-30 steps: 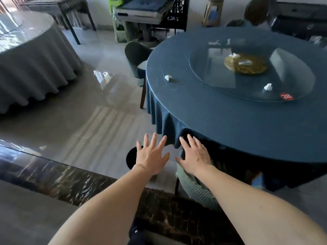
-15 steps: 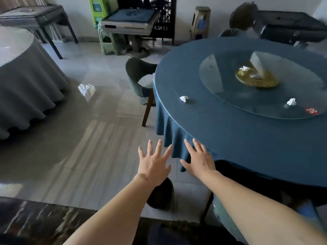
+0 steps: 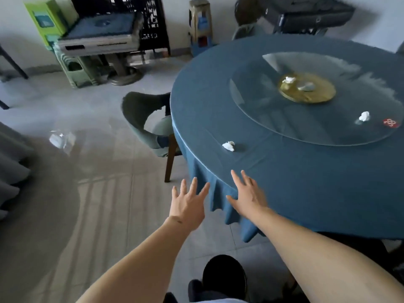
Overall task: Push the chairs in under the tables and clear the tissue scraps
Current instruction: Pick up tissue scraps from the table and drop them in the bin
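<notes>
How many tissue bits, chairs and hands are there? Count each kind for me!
Tissue scraps on the blue table: 4
Chairs clearly seen: 1
Hands: 2, left hand and right hand, both open and empty
Total: 7

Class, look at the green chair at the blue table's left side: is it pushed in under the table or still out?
Partly out. The green chair has its backrest and much of its seat clear of the blue table.
</notes>
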